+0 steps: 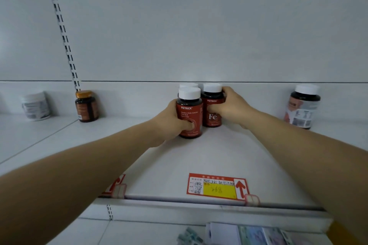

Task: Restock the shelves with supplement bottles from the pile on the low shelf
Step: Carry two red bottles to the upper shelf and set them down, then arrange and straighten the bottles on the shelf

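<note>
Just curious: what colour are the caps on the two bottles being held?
White, on both red bottles, seen from the head camera.

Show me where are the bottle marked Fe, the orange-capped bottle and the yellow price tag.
Fe bottle [212,116]: head view, on its red label.
Orange-capped bottle [86,107]: head view, on its dark body.
Yellow price tag [218,190]: head view, on its yellow field.

I am in a shop, at white metal retail shelving [199,155]. At six o'clock a red and yellow price tag [216,187] sits in a clear clip on the shelf edge. At ten o'clock a slotted upright rail [61,30] runs up the back panel. Labelled supplement bottles with white caps [190,112] stand at twelve o'clock.
</note>
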The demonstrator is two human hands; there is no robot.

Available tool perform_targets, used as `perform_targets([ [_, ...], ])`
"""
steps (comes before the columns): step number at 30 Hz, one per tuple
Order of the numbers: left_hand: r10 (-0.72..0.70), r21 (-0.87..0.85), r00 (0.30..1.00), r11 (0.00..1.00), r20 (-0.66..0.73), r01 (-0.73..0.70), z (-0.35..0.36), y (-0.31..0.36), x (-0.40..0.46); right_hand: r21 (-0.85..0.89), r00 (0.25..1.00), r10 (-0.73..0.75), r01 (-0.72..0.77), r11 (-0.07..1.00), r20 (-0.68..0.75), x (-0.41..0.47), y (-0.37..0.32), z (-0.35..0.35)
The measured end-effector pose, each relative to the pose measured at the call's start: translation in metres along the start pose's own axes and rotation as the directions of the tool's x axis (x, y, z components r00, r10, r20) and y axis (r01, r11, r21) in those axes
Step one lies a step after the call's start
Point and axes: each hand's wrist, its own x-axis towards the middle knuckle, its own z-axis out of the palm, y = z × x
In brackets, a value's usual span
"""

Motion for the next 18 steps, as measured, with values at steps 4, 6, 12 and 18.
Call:
perform_targets([
  [4,-0.047,0.045,0.999,0.998,0.006,0.047,-0.003,0.004,-0.001,-0.038,0.996,-0.023,0.027,0.999,0.089,0.000,-0.004,-0.008],
  [6,-0.092,0.080,0.995,0.993,0.022,0.090,-0.014,0.006,-0.006,-0.097,0.999,-0.010,0.014,0.995,0.038,0.004,-0.010,-0.017],
  [12,-0.056,0.365,0.995,0.927,-0.088,0.084,-0.085,0.009,-0.045,-0.295,0.983,-0.159,0.127,0.947,-0.089,0.011,-0.076,-0.027],
  [18,0.052,0.616,0.966,0.779,-0.254,0.120,-0.182,-0.002,-0.116,-0.401,0.933,-0.335,0.358,0.843,0.128,-0.007,-0.177,0.067],
])
